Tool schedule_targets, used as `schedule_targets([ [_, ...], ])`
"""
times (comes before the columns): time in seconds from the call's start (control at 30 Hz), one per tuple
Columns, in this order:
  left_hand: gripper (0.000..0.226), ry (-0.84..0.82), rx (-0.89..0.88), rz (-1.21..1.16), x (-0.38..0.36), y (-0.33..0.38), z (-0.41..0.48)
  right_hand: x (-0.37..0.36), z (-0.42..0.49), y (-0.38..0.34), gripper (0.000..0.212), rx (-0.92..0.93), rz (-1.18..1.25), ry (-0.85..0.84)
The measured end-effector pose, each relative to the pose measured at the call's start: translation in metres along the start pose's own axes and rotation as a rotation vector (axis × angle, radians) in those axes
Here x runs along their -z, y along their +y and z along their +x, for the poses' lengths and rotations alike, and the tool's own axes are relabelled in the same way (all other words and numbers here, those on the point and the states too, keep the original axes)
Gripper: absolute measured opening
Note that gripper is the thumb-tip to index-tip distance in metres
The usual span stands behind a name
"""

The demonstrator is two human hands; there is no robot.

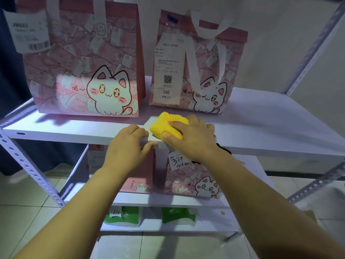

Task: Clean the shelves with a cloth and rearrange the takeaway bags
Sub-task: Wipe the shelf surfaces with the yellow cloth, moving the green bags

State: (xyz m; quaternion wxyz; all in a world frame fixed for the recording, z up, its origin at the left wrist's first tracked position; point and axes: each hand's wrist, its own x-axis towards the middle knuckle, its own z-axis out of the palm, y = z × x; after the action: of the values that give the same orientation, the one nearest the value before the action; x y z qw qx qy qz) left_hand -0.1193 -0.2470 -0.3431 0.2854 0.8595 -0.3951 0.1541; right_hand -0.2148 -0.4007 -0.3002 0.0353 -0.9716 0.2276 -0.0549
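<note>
My right hand (pixel 194 139) presses a folded yellow cloth (pixel 166 126) onto the front of the upper white shelf (pixel 270 124). My left hand (pixel 128 146) grips that shelf's front edge just left of the cloth, thumb underneath. Two pink takeaway bags with a white cat print stand at the back of this shelf: a large one (pixel 84 58) on the left and a smaller one (pixel 197 66) with a long receipt on the right. On the shelf below stand two more pink bags, one (pixel 140 176) partly hidden by my left arm and one (pixel 194 182) marked 34.
Two green-and-white bags (pixel 123 215) (pixel 177 215) sit on the lowest shelf. Perforated metal uprights (pixel 26 165) (pixel 313 47) frame the rack on both sides. A pale wall is behind, tiled floor (pixel 28 212) below, dark fabric (pixel 11 86) at the far left.
</note>
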Motion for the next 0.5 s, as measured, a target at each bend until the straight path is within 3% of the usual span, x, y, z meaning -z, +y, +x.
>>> schedule_targets([
  [0.27, 0.037, -0.037, 0.047, 0.002, 0.006, 0.009, 0.007, 0.007, -0.032, 0.078, 0.049, -0.247, 0.023, 0.106],
  [0.5, 0.033, -0.039, -0.051, -0.065, -0.001, 0.055, 0.022, 0.022, -0.041, 0.145, 0.043, -0.562, 0.053, 0.13],
])
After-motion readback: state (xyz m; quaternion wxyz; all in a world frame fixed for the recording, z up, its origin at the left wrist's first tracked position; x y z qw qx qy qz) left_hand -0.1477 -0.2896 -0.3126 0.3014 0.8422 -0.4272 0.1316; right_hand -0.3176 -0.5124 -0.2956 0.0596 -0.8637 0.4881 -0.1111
